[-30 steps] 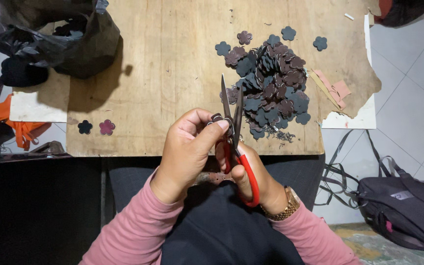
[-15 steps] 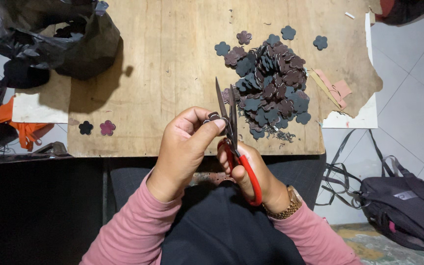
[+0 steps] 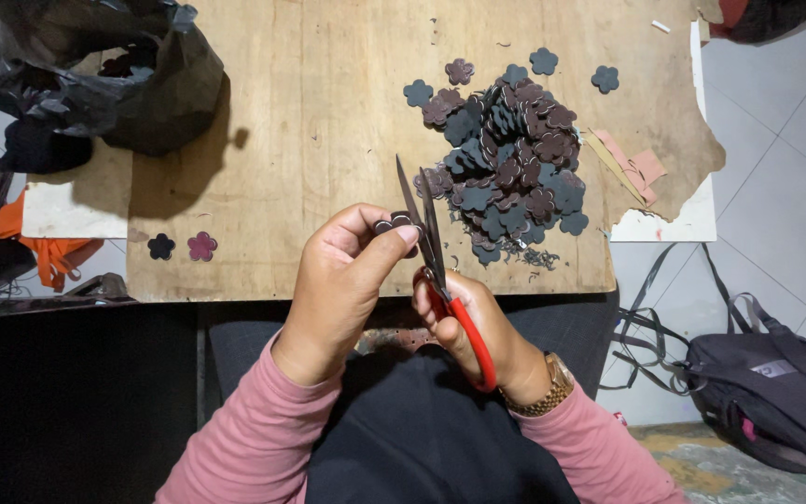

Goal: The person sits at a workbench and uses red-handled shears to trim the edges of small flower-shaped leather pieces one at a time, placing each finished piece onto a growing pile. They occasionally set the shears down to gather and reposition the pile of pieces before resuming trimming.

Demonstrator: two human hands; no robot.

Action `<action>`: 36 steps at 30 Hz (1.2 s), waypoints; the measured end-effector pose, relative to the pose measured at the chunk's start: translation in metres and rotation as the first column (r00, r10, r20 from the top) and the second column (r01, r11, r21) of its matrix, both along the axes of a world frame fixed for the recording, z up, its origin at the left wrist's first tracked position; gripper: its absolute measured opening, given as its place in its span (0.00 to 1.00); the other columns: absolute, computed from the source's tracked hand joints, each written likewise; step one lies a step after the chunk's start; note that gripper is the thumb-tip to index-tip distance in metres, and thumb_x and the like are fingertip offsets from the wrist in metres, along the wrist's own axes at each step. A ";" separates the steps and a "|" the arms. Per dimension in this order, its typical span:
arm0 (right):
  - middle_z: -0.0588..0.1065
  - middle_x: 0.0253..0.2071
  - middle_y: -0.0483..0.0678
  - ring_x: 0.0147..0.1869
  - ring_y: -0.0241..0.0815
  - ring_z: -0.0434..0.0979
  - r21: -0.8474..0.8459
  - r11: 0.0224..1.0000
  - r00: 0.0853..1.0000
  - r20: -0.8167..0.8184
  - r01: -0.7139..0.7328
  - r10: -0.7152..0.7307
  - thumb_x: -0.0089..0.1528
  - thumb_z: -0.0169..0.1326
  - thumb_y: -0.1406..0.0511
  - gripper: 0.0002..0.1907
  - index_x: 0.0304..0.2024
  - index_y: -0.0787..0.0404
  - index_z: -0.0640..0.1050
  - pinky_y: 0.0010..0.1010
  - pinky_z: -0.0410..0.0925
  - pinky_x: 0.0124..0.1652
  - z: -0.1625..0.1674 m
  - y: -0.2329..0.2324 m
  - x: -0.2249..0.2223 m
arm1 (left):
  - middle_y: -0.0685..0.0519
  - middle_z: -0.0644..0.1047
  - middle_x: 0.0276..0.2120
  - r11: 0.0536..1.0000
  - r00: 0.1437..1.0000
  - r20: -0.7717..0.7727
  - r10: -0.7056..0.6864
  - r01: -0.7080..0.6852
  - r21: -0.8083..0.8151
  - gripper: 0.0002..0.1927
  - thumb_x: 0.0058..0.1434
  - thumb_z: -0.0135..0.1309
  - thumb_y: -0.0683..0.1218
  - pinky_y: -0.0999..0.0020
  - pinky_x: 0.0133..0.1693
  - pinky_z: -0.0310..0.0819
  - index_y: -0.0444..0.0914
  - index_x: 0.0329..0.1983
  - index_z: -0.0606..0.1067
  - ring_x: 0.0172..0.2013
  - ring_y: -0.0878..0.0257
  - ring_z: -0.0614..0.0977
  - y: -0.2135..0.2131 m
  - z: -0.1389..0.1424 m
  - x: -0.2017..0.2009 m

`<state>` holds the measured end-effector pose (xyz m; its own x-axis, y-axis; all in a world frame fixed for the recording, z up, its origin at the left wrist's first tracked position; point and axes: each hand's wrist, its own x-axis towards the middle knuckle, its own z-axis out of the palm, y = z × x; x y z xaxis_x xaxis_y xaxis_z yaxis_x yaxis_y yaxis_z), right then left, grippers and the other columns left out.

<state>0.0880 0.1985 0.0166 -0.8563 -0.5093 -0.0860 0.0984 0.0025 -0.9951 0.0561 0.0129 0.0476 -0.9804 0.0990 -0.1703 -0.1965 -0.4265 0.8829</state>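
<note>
The left hand [image 3: 342, 280] sits in the middle of the frame, a bit low. Its fingers are curled in, and the thumb and fingertips pinch a small dark flower shape [image 3: 394, 224]. The little shape pokes out at the top right of that hand, right next to the blades.

The right hand [image 3: 478, 327] is just to the right and a bit lower. It is closed around the red handles of the scissors [image 3: 431, 252]. The blades point up toward the top of the frame and are a little bit apart. They touch the small shape or are just beside it; I cannot tell which.

Both hands are at the near edge of a wooden board [image 3: 310, 121]. A pile of cut flower shapes [image 3: 510, 163] lies up and to the right. A black plastic bag [image 3: 95, 75] is in the upper left. Two single flowers [image 3: 182, 246] lie at the lower left of the board.
</note>
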 end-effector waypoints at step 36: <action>0.65 0.32 0.38 0.33 0.27 0.63 0.012 1.000 1.000 -0.005 -0.009 0.009 0.55 0.48 0.26 0.45 0.40 0.60 0.70 0.19 0.61 0.32 0.000 0.000 -0.006 | 0.53 0.82 0.34 0.993 0.999 -0.051 0.006 -0.012 -0.115 0.05 0.67 0.57 0.41 0.76 0.38 0.77 0.33 0.42 0.78 0.35 0.71 0.81 -0.002 0.003 -0.002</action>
<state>0.0825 0.1989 0.0166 -0.8524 -0.5156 -0.0875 0.0929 0.0154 -0.9956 0.0542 0.0107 0.0505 -0.9888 0.0728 -0.1306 -0.1473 -0.3232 0.9348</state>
